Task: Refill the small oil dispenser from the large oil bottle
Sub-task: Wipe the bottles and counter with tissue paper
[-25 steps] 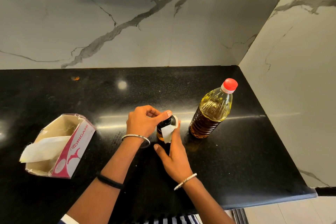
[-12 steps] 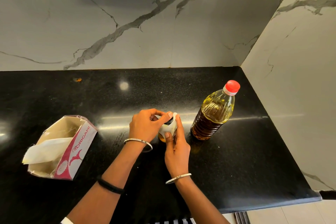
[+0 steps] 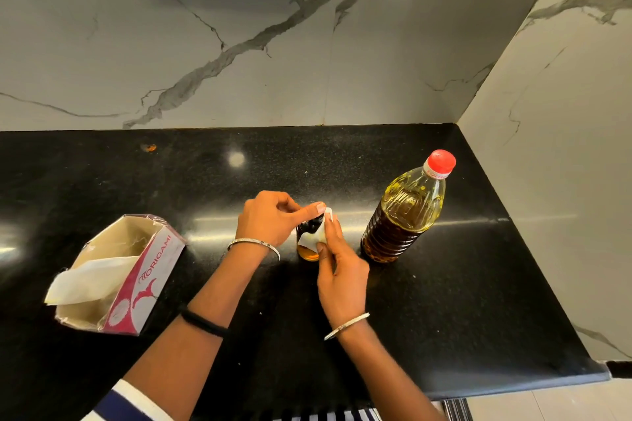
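Steadying the small oil dispenser [image 3: 307, 243] in my left hand [image 3: 270, 219], my right hand [image 3: 342, 270] pinches a tissue [image 3: 316, 236]; wipe gently, keeping it upright.

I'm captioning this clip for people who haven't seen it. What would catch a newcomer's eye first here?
Probably the two hands meeting mid-counter on the small oil dispenser: the left hand grips its dark top while the right hand presses a white tissue against its side. Next, the large oil bottle with its red cap stands just to the right, and an opened tissue box lies at the left.
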